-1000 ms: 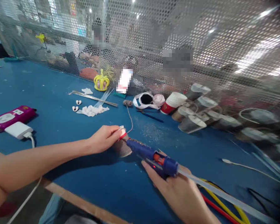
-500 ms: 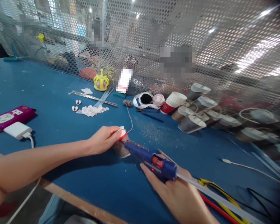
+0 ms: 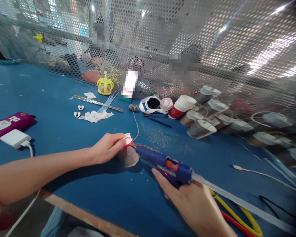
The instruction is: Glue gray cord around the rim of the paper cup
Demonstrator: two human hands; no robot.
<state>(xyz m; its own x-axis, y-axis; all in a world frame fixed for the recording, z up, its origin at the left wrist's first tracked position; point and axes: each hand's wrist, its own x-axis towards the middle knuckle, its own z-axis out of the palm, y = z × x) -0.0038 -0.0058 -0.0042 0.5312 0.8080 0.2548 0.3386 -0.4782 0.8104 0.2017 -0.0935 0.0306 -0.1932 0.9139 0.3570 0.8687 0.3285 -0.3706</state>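
Note:
My left hand [image 3: 112, 147] is closed on a small paper cup [image 3: 130, 156] lying tilted on its side. Grey-brown cord wraps much of the cup, and a red and white band shows near my thumb. From the cup a strand of cord [image 3: 137, 126] runs back to a small cord bundle [image 3: 133, 107]. My right hand [image 3: 187, 197] grips a blue glue gun [image 3: 162, 161] with a lit red light; its nozzle points at the red band, and I cannot tell whether it touches. A long clear glue stick [image 3: 236, 197] sticks out of the gun's back end.
Several wrapped cups [image 3: 202, 129] and a stack of paper cups [image 3: 184, 106] stand right, before a perforated metal screen [image 3: 148, 42]. A yellow crown [image 3: 105, 84], white scraps [image 3: 96, 116] and metal rods [image 3: 98, 103] lie beyond my left hand. A purple power strip [image 3: 14, 123] is far left.
The glue gun has shifted slightly right, with its nozzle still near the red band. More of the wrapped cup shows beside my left hand, which still holds it. The view has moved slightly.

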